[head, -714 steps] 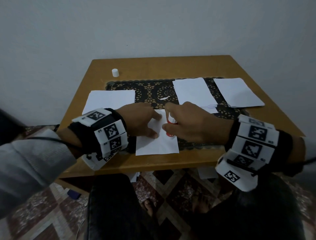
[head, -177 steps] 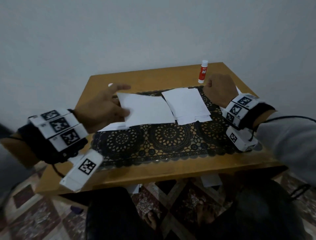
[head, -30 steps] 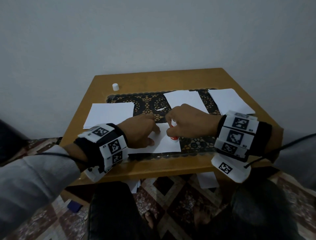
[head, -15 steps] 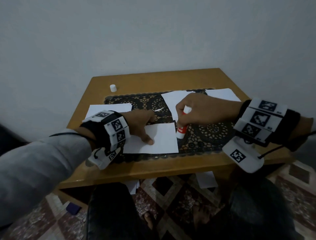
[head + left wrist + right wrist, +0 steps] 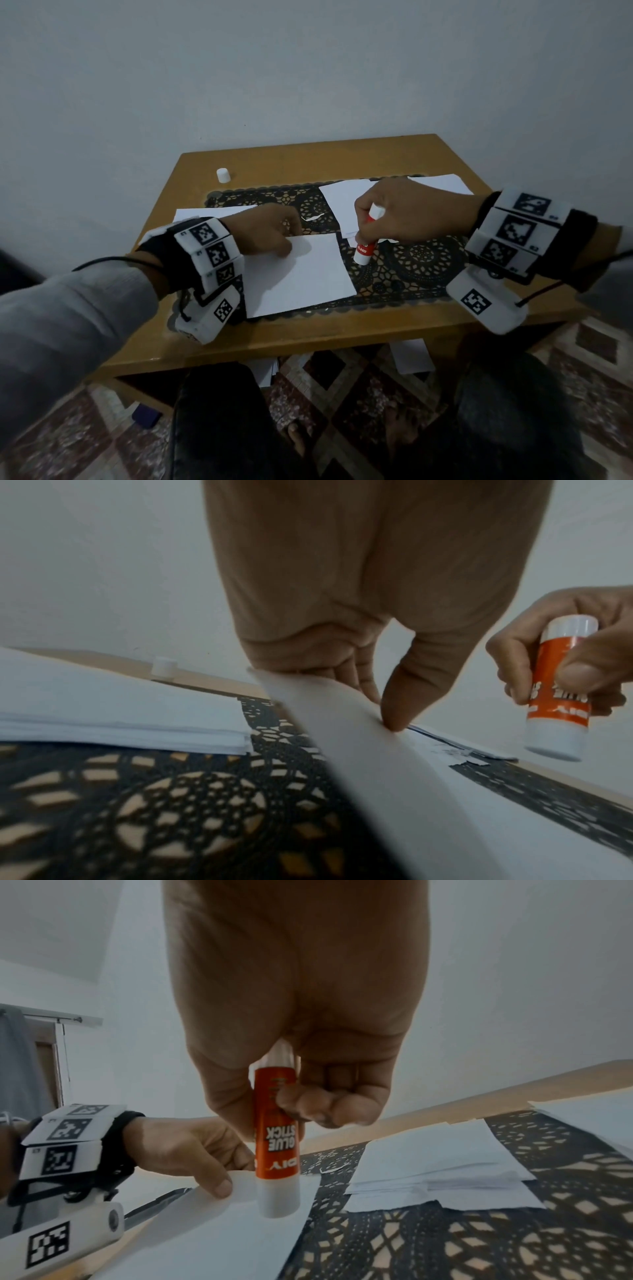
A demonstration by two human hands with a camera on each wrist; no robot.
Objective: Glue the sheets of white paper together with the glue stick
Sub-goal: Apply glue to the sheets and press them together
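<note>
Head view: the left hand (image 5: 263, 229) pinches the far edge of the paper sheet (image 5: 301, 274) on the mat (image 5: 411, 270); left-wrist view: that edge is lifted; right-wrist view: the right hand (image 5: 301, 1015) grips the glue stick (image 5: 276, 1150), held clear above the sheet.

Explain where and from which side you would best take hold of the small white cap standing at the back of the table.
Take the cap by its round side wall, coming straight down from above with thumb and forefinger. It stands on end, alone on bare wood of the table, well behind the paper stack, so nothing seems to block a pinch. The grip should be light: it looks small and likely to tip or roll.
</note>
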